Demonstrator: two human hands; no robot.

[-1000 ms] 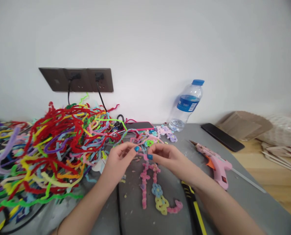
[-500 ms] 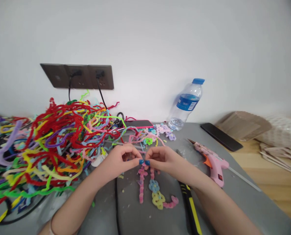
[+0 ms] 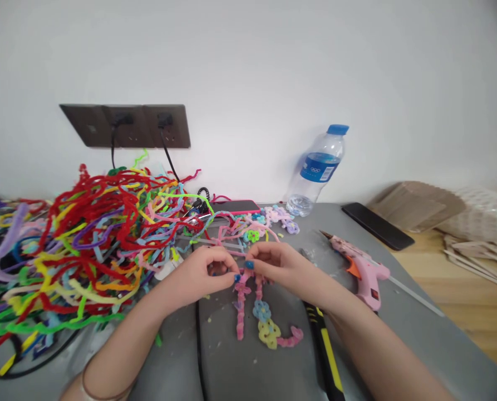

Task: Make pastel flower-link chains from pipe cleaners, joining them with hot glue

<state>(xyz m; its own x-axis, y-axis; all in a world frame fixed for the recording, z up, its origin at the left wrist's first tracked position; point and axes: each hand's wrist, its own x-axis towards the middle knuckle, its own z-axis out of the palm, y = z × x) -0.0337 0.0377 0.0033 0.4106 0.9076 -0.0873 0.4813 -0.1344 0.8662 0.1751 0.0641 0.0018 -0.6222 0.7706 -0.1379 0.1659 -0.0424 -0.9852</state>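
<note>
A gray table (image 3: 273, 373) is running along a white wall (image 3: 248, 67), where a dark socket panel (image 3: 137, 125) is holding two plugs at far left; pale wood (image 3: 432, 273) is showing at right. In the near middle, a pink flowered chain (image 3: 261, 311) is lying on the table, its far end between both hands. The left hand (image 3: 210, 273) is pinching it; the right hand (image 3: 277, 264) is apparently gripping it too, though fingers are hiding the contact. Fuzzy stems (image 3: 106, 234) are heaping up at left. At far right, a bottle (image 3: 302, 205) is wearing a blue label (image 3: 315, 167) showing linked rings and a barcode, its lettering being too small to read.
</note>
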